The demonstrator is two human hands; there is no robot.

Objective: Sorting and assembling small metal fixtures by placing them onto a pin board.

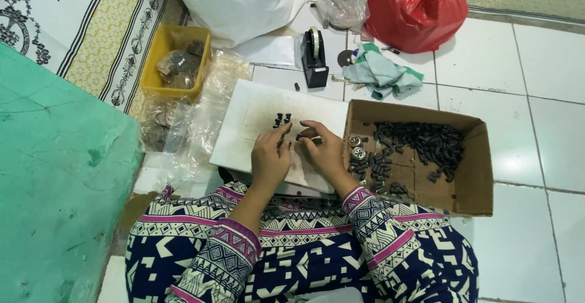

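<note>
**Small black parts sorted on a white board over a tiled floor**

The floor (pixel 524 65) is glossy white tile, with a patterned rug at the far left and a green mat (pixel 55 175) beside the seated person. Across the person's lap lies a flat white board (pixel 256 111), smudged grey.

The left hand (pixel 270 157) rests on the board with fingers curled and narrow; its fingertips reach up toward a small cluster of black parts (pixel 282 119), about five short upright pieces standing near the board's middle. Whether it pinches one, I cannot tell. The right hand (pixel 323 151) lies just beside it, fingers bent, pinching one small dark piece at its tips.

Right of the hands, touching the board's edge, sits one open cardboard box (pixel 478 175), brown and shallow, with flaps up. It holds a heap of many short black cylinders (pixel 420 141) and two round metal pieces near its left wall.

Beyond the board stands one black tape dispenser (pixel 314 56), and next to it a crumpled pale-green cloth (pixel 382 74). Behind these are three bags: a large white sack, a clear plastic bag and a red plastic bag (pixel 416 10). To the left, one yellow plastic tray (pixel 153 65) holds clear packets of dark parts, with more clear plastic sheets lying below it.
</note>
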